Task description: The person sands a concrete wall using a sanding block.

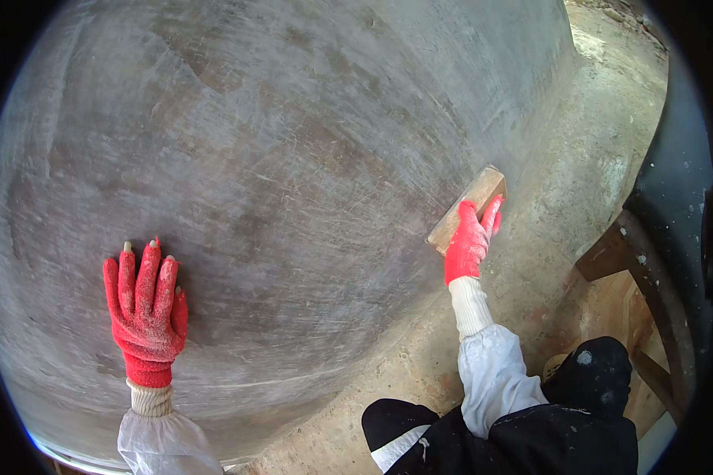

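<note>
A large, curved grey surface (293, 158), scratched and streaked with brown, fills most of the view. My left hand (145, 317), in a dusty red glove with worn-through fingertips, lies flat on its left part, fingers stretched out and holding nothing. On the right, near the surface's edge, my right hand (471, 241) in a matching red glove grips a rectangular wooden sanding block (478, 188). The block rests slantwise on the grey surface; its underside is hidden.
A rough, sandy-coloured ledge (554, 198) curves round the right and lower edge of the grey surface. My dark-clothed knees are close by at the lower right. Beyond the ledge are a dark paint-flecked sheet (681, 174) and a brown wooden frame (650, 293).
</note>
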Motion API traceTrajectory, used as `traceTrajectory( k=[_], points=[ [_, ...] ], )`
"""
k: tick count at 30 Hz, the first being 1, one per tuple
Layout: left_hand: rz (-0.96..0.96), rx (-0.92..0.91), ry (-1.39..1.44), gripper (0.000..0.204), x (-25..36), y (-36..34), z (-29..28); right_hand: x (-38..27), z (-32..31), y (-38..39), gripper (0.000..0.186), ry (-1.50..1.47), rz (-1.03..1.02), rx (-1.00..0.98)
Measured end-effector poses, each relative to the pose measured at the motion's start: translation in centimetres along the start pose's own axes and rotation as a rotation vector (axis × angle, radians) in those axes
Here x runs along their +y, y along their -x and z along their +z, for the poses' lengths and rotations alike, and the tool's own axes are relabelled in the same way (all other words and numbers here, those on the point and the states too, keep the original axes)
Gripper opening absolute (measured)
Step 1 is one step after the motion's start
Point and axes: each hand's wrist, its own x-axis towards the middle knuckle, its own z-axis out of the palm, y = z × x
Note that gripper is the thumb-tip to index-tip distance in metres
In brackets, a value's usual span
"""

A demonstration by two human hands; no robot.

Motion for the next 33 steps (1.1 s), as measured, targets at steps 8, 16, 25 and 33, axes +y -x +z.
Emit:
traceTrajectory(
  k=[8, 16, 25, 33],
  points=[
    [0.027, -0.022, -0.026, 0.051, -0.3, 0.4, 0.7, -3.3, -0.3, 15.7, 0.090, 0.028, -0.839, -0.558],
    [0.000, -0.042, -0.058, 0.050, 0.1, 1.5, 0.2, -1.9, 0.5, 2.5, 0.093, 0.031, 0.057, -0.020],
    [-0.033, -0.074, -0.054, 0.049, -0.1, 1.9, 0.5, -15.6, 3.9, 2.8, 0.092, 0.050, -0.926, -0.414],
    [0.013, -0.011, -0.017, 0.048, 0.0, 0.6, 0.6, -1.9, 0.2, -1.1, 0.098, 0.208, -0.186, -0.079]
  ],
)
